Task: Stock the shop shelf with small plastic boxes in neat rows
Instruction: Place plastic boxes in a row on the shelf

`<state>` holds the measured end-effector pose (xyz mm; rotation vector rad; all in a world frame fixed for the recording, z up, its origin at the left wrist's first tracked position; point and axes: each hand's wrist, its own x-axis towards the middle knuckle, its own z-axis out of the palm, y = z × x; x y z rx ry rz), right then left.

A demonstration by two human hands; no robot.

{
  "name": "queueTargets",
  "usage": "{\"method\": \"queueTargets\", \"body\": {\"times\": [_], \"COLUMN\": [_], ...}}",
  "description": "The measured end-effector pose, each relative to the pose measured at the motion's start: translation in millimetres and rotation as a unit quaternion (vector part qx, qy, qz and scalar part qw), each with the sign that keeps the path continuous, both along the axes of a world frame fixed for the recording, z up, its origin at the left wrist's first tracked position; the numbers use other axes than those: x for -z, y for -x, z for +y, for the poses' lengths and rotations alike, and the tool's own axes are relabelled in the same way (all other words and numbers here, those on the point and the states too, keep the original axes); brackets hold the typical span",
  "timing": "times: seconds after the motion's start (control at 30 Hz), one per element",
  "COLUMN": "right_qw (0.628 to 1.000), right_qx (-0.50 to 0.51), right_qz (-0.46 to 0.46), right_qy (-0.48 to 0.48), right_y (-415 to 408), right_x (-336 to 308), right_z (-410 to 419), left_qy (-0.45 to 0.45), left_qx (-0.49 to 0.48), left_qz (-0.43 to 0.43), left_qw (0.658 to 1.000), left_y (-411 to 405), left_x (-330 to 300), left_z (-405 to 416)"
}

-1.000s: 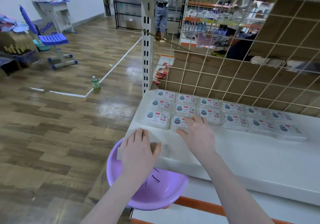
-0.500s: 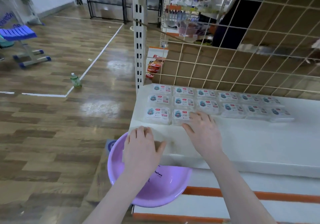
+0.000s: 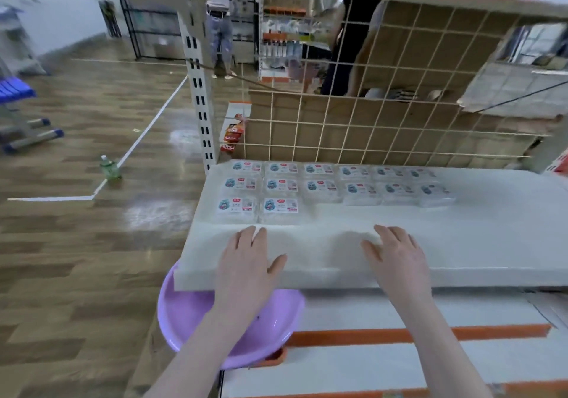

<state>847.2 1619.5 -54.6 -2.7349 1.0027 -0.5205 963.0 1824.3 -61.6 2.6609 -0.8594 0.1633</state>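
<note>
Left hand and right hand flat on white shelf, fingers straight, holding nothing, small plastic boxes in rows at 12 o'clock, purple basin below.

Boxes in rows at shelf back; basin below its front-left corner.

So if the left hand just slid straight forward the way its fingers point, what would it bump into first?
Most likely the front-row plastic box at the shelf's left end. The left hand lies flat on the white shelf, fingertips just short of that box.
</note>
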Motion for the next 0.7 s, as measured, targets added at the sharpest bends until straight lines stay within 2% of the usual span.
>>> {"method": "queueTargets", "body": {"times": [0.33,0.7], "right_qw": [0.996,0.975], "right_qx": [0.078,0.208], "right_qz": [-0.047,-0.073], "right_qy": [0.016,0.040], "right_y": [165.5,332.8], "right_x": [-2.4,-6.6], "right_z": [-104.8,-209.3], "left_qy": [-0.012,0.011], "left_qx": [0.078,0.251], "left_qz": [0.019,0.015], "left_qw": [0.997,0.968], "left_y": [109.5,247.8], "left_x": [-10.3,-26.0], "left_z": [-142.1,-304.6]}}
